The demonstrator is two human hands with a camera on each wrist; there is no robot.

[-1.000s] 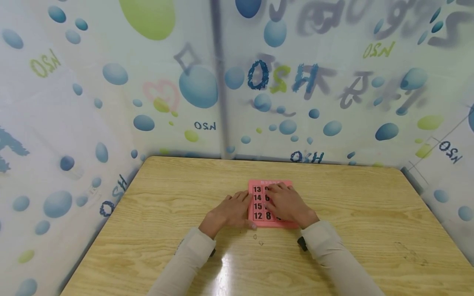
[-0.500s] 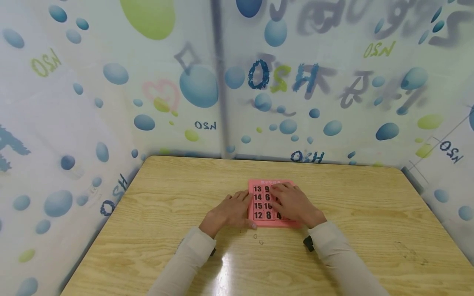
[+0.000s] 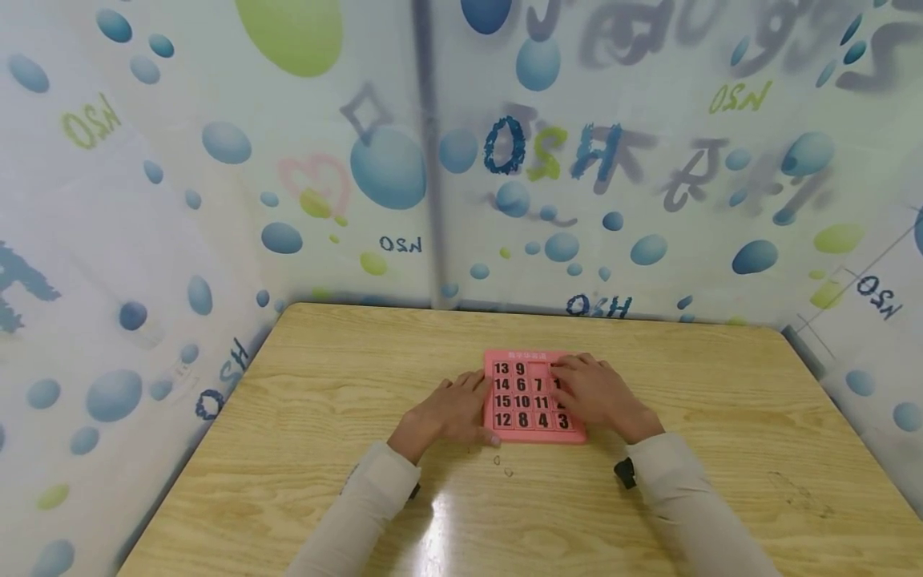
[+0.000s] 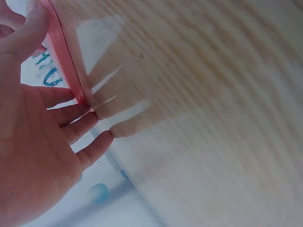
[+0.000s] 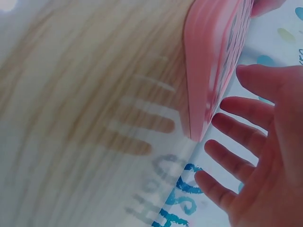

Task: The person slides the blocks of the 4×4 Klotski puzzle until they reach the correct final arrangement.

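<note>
A pink number slide puzzle [image 3: 534, 437] lies flat on the wooden table in the head view, black numbers on its square tiles. Its top row shows 13, 9 and a gap with no tile; the tile right of the gap is mostly hidden by fingers. My left hand [image 3: 450, 413] rests along the puzzle's left side, fingertips touching its edge and the thumb by the near left corner. Over the right-hand column lies my right hand [image 3: 594, 391], its fingers extended. In the right wrist view those fingers spread beside the puzzle's edge [image 5: 203, 71], none curled round it.
The wooden table [image 3: 346, 361] stretches out on both sides of the puzzle. Behind it hangs a patterned backdrop [image 3: 505, 240] with blue and green drops. Small pen marks [image 3: 497, 462] show just in front of the puzzle.
My right hand has slid to the right across the puzzle, uncovering the middle tiles and the gap in the top row. The left hand stays in place.
</note>
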